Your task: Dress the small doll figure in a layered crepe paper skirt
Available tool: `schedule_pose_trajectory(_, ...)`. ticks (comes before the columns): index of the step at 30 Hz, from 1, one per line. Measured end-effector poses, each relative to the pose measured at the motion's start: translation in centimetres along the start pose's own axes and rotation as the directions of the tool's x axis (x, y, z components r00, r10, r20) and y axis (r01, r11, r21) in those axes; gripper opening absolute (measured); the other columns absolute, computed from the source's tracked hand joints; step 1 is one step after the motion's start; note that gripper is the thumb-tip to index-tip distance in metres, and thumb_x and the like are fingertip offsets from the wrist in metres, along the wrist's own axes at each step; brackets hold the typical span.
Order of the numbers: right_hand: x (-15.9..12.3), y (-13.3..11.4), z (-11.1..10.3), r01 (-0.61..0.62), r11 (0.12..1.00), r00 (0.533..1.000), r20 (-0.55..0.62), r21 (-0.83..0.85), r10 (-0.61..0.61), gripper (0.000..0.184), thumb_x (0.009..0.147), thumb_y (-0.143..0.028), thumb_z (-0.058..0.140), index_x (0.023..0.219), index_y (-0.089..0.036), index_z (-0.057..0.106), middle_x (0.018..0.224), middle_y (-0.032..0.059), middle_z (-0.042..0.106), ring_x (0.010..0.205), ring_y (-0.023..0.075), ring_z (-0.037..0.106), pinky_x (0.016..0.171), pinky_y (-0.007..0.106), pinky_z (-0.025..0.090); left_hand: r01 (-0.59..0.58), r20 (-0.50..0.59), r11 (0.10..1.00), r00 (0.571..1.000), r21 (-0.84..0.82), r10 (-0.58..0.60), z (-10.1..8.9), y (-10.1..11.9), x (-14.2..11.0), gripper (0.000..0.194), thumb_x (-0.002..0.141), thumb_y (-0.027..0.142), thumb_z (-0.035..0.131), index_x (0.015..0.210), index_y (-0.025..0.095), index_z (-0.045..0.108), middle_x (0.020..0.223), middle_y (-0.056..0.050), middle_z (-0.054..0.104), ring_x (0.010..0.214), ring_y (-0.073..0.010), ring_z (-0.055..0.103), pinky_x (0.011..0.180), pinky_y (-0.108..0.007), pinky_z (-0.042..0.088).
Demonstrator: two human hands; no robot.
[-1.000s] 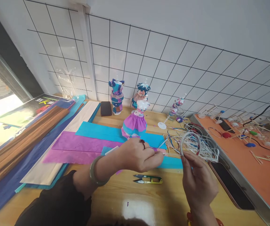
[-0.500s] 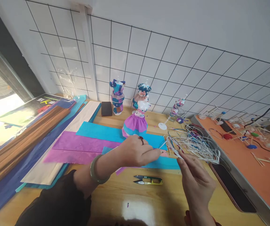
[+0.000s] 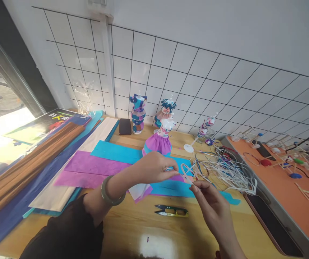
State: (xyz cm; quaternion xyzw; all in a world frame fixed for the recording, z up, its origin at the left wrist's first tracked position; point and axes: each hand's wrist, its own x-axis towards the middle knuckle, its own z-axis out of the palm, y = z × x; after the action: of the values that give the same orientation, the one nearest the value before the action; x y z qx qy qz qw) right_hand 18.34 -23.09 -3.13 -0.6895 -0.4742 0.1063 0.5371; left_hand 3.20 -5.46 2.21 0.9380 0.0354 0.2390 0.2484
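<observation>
A narrow white cord (image 3: 184, 169) forms a small loop, pinched between the thumb and fingertips of my right hand (image 3: 211, 207). Just left of the loop, my left hand (image 3: 154, 167) is closed in a pinch, thumb against finger. What sits between those fingertips is too small to make out. Beneath both hands lie blue paper strips (image 3: 167, 189) and purple paper (image 3: 90, 168). Behind my left hand stands a small dress form in a purple skirt (image 3: 161, 142). Thread snips (image 3: 172, 210) rest on the table in front of my hands.
A tangle of cords (image 3: 232, 169) lies right, near a phone (image 3: 274, 225). Another phone (image 3: 125, 126) and several decorated mini dress forms (image 3: 138, 117) stand by the grid wall. Brown and blue paper rolls (image 3: 44, 162) are at left. An orange surface (image 3: 275, 183) holds stick models.
My right hand has moved left with the white cord, closer to my left hand. The cord's loop shows more clearly. My left hand has shifted slightly left, and the view has tilted a little.
</observation>
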Motion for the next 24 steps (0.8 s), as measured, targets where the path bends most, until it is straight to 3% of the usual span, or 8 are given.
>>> schedule_pose_trajectory(4,0.2,0.1,0.3,-0.008,0.999,0.999,0.047,-0.049,0.011,0.016,0.083,-0.037,0.059,0.087,-0.022,0.066,0.084,0.0038,0.068,0.080,0.0175,0.066,0.069,0.024,0.053,0.064,0.097,0.996,0.993,-0.054,-0.059,-0.7,-0.5,0.0,0.018,0.085,0.030,0.056,0.083,0.016,0.069,0.059,0.003,0.059,0.053,-0.0065,0.048,0.051,-0.020,0.030)
schedule_pose_trajectory(9,0.5,0.6,-0.1,0.131,0.970,0.989,0.096,-0.206,-0.114,0.017,0.085,-0.035,0.057,0.083,-0.023,0.069,0.084,0.0037,0.071,0.081,0.0182,0.066,0.072,0.025,0.051,0.071,0.099,0.976,0.994,-0.204,-0.052,-1.0,-1.5,-0.1,0.024,0.085,0.036,0.055,0.082,0.016,0.068,0.069,0.000,0.063,0.062,-0.0085,0.053,0.056,-0.021,0.036)
schedule_pose_trajectory(13,0.7,0.9,-0.1,0.245,0.925,0.970,0.071,-0.289,-0.235,0.014,0.087,-0.031,0.057,0.084,-0.023,0.068,0.080,0.0035,0.068,0.076,0.0175,0.064,0.063,0.025,0.049,0.141,-0.166,0.956,0.968,-0.257,-0.188,-0.8,-3.4,0.2,0.028,0.084,0.042,0.056,0.077,0.016,0.065,0.073,-0.001,0.063,0.069,-0.0109,0.056,0.062,-0.023,0.042)
schedule_pose_trajectory(16,1.1,0.8,-0.2,0.357,0.870,0.932,0.077,-0.339,-0.353,0.011,0.087,-0.028,0.058,0.087,-0.022,0.067,0.079,0.0034,0.066,0.073,0.0168,0.063,0.063,0.026,0.048,0.269,-0.526,0.953,0.795,-0.142,-0.303,0.0,-5.8,0.6,0.023,0.084,0.040,0.057,0.083,0.017,0.063,0.079,-0.003,0.062,0.075,-0.0139,0.057,0.070,-0.027,0.046)
schedule_pose_trajectory(17,1.3,0.6,-0.2,0.396,0.848,0.916,0.086,-0.352,-0.392,0.010,0.087,-0.026,0.058,0.087,-0.021,0.067,0.078,0.0033,0.066,0.072,0.0166,0.062,0.064,0.027,0.047,0.303,-0.588,0.949,0.754,-0.087,-0.295,0.3,-6.6,0.6,0.022,0.083,0.039,0.058,0.091,0.018,0.063,0.085,-0.004,0.062,0.083,-0.0161,0.058,0.075,-0.030,0.047)
schedule_pose_trajectory(18,1.5,0.3,-0.2,0.432,0.826,0.899,0.099,-0.362,-0.427,0.009,0.087,-0.024,0.058,0.088,-0.021,0.066,0.079,0.0034,0.066,0.072,0.0165,0.062,0.065,0.027,0.047,0.321,-0.608,0.947,0.746,-0.032,-0.273,0.6,-7.3,0.7,0.025,0.082,0.038,0.060,0.098,0.020,0.062,0.093,-0.005,0.063,0.092,-0.0188,0.058,0.083,-0.034,0.047)
schedule_pose_trajectory(20,2.0,-0.3,-0.2,0.493,0.786,0.865,0.119,-0.372,-0.487,0.007,0.086,-0.021,0.059,0.090,-0.020,0.065,0.079,0.0037,0.065,0.073,0.0164,0.060,0.066,0.028,0.047,0.329,-0.596,0.944,0.762,0.019,-0.253,1.2,-8.4,0.7,0.035,0.083,0.037,0.059,0.115,0.021,0.056,0.111,-0.007,0.061,0.109,-0.0223,0.053,0.095,-0.040,0.043)
schedule_pose_trajectory(24,2.8,-2.1,0.0,0.598,0.718,0.795,0.146,-0.355,-0.589,0.010,0.084,-0.014,0.061,0.092,-0.020,0.063,0.078,0.0040,0.063,0.072,0.0162,0.058,0.067,0.030,0.046,0.269,-0.476,0.963,0.847,-0.004,-0.238,2.1,-9.4,0.8,0.046,0.088,0.035,0.051,0.131,0.019,0.045,0.133,-0.010,0.052,0.127,-0.0235,0.043,0.106,-0.042,0.036)
